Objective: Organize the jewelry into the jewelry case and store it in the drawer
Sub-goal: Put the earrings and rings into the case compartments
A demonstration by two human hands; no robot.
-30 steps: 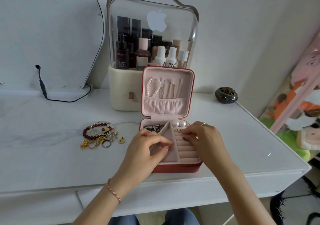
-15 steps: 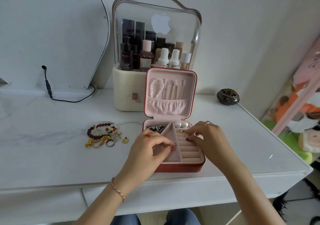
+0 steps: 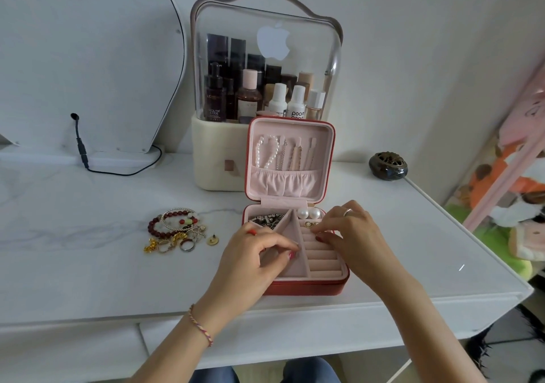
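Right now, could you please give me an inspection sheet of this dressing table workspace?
Surface: white table, marble-look top.
Job's things: red jewelry case open, lid upright; pearl earrings in the back compartment; loose jewelry pile on the table to its left.
Clutter: cosmetics organizer behind the case; dark round pot.
Hands: left hand over the case's left side; right hand at the ring rolls, fingertips by a small gold piece.
Cables: black cable at the mirror.
Surroundings: plush toys on the right.

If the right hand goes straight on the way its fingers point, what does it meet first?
Probably the small gold earring at its fingertips, in the top ring slot of the jewelry case; contact is unclear.
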